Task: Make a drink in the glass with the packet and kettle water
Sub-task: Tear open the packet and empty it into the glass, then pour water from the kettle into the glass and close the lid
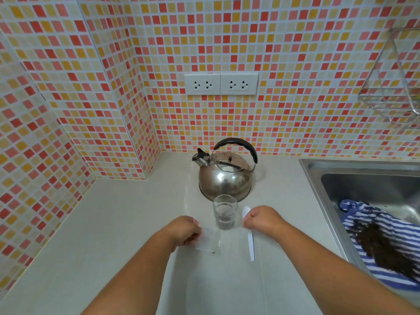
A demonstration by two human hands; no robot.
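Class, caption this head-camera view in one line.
Hands rest beside glass, kettle behind.

Clear glass [225, 211], dark at the bottom, before steel kettle [225, 173]; seemingly clear packet [209, 242] lies left.

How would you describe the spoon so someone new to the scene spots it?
Start at the steel kettle at the back of the pale counter, then drop to the clear glass in front of it. Just right of the glass lies the white plastic spoon, bowl end by the right hand. It is the only long, thin, opaque white item; the packet on the left is flat and see-through.
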